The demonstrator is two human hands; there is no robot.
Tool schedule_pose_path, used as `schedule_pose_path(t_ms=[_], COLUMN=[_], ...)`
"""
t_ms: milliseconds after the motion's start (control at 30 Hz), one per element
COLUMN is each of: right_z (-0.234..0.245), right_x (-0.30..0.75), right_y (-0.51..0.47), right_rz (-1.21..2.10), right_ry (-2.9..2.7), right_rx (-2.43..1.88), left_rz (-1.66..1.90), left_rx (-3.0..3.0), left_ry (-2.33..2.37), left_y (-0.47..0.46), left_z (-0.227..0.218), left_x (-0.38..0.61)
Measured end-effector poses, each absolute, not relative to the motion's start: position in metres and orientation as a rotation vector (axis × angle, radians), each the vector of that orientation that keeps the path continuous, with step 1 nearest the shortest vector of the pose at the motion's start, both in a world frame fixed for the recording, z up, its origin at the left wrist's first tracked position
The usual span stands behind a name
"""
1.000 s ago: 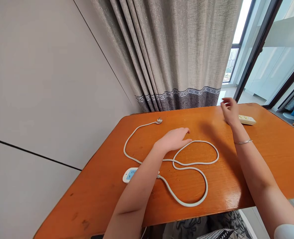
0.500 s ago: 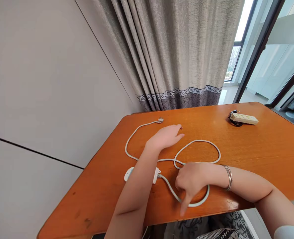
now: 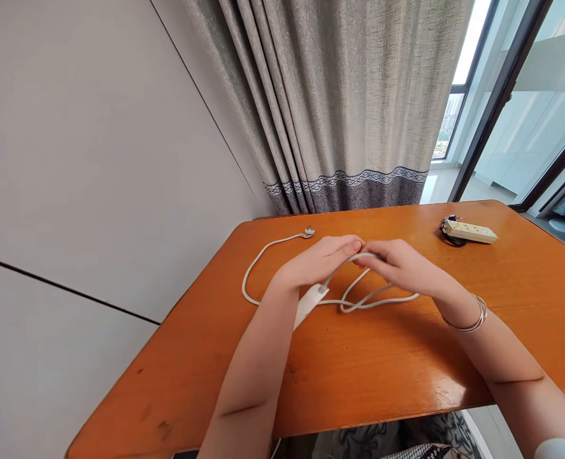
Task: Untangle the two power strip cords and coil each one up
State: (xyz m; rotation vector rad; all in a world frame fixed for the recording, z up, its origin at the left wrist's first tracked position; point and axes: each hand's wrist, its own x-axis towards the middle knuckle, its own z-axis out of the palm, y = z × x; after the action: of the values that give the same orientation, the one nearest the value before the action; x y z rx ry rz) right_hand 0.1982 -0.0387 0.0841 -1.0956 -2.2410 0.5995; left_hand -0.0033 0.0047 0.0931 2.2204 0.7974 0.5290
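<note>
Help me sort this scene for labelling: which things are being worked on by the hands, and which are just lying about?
In hand:
- white cord, a loop lifted between left hand and right hand
- its white socket block, tilted off the table
- its plug, lying on the table

Lying about:
- cream power strip with a black cord, far right
- curtain

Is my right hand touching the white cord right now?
Touching. The head view shows the right hand with its fingertips closed around a raised loop of the white cord.
</note>
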Motion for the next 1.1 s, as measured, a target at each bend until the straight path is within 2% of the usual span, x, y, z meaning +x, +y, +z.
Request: schedule_pose_path(t_ms=[167,300,400,667,900,967,1100], right_z=[0.082,0.086,0.084,0.042,0.033,0.042,0.062], right_x=[0.211,0.213,0.217,0.202,0.180,0.184,0.189], right_y=[-0.025,-0.022,-0.015,0.016,-0.002,-0.010,-0.024], right_rz=[0.567,0.480,0.518,0.968,1.235,1.041,0.229], right_ry=[-1.685,-1.510,-1.472,-1.654,-2.171,-2.327,-2.495], right_rx=[-0.949,-0.926,-0.918,-1.014,-1.285,-1.416,-1.733], left_rz=[0.609,0.672,0.863,1.503,1.752,1.790,1.764], left_rx=[1.888,1.710,1.496,0.891,0.934,1.028,1.406], left_ry=[0.511,0.436,0.397,0.381,0.496,0.568,0.672], left_y=[0.009,0.012,0.011,-0.003,0.003,0.006,0.010], left_z=[0.086,0.078,0.077,0.112,0.116,0.111,0.098], left_x=[-0.002,0.010,0.017,0.007,0.003,0.003,0.001])
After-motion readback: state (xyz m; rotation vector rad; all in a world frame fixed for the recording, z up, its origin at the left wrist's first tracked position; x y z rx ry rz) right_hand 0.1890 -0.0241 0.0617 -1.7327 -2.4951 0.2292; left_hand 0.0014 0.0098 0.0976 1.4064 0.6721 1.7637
